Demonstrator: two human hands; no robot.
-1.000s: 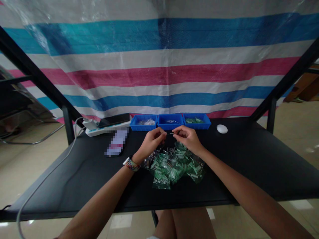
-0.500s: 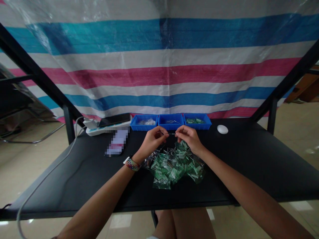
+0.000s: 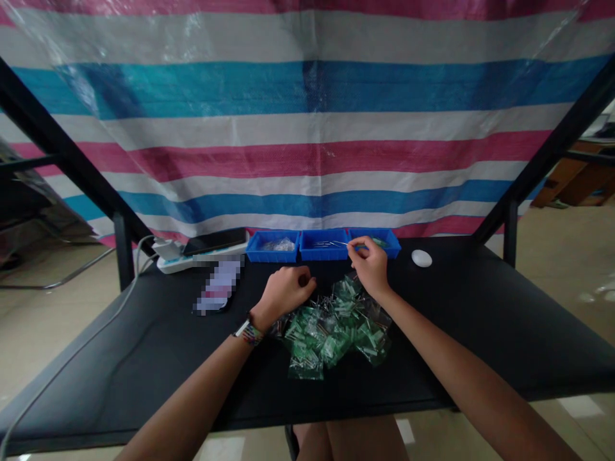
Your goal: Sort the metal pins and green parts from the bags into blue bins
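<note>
A heap of small clear bags with green parts (image 3: 331, 323) lies in the middle of the black table (image 3: 480, 320). My left hand (image 3: 287, 289) rests curled in a loose fist at the heap's far left edge; what it holds, if anything, is hidden. My right hand (image 3: 368, 264) is raised beyond the heap, pinched on a thin metal pin (image 3: 340, 243) whose tip reaches over the middle blue tray (image 3: 324, 246). Left blue tray (image 3: 273, 246) holds clear bags; right blue tray (image 3: 384, 242) holds green pieces.
A white power strip with a phone on it (image 3: 202, 251) lies at the back left, its cable running off the table's left side. A blurred flat item (image 3: 218, 291) sits left of my hands. A white round object (image 3: 421, 258) lies at the back right. A striped tarp hangs behind.
The two hands, joined on the pin before, have parted. My right hand carried the pin back toward the middle tray; my left dropped to the heap. The view tilted down a little.
</note>
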